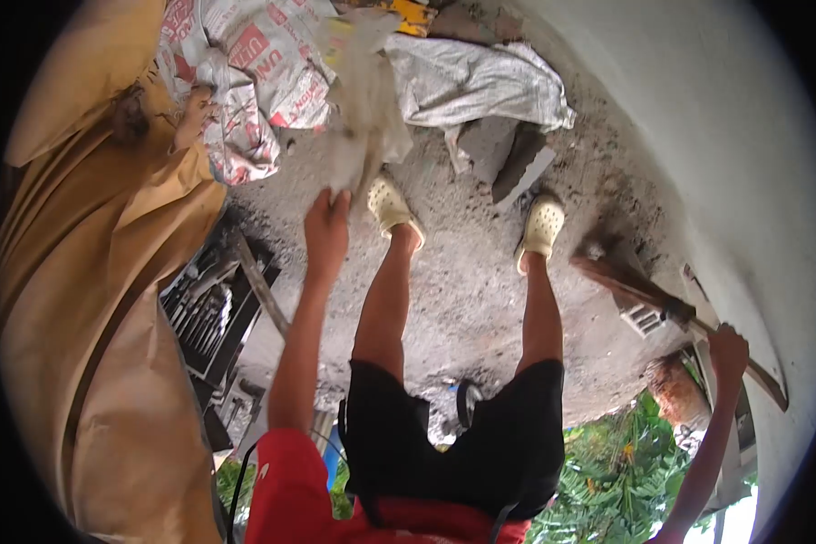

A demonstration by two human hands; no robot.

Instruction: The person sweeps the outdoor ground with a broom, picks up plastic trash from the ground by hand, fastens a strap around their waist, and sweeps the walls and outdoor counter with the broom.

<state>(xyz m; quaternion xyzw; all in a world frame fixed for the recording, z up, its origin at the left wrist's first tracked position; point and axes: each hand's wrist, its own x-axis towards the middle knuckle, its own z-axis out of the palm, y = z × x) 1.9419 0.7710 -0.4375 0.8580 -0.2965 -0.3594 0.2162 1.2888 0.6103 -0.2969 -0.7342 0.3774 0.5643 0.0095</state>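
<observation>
Brown wooden-handled tool (644, 290): right grip (728, 352) is clenching it, left grip (328, 225) clasping translucent plastic sheet (370, 95).
I'm fearing loose swings striking the cream perforated clog (544, 225).

Even, diffuse daylight, fairly bright, soft shadows. Blown-out glare bottom right beside foliage (607, 471). Motion blur on translucent plastic (364, 100). Fisheye bends wall (698, 118); edges vignetted black, overall slightly soft.
</observation>
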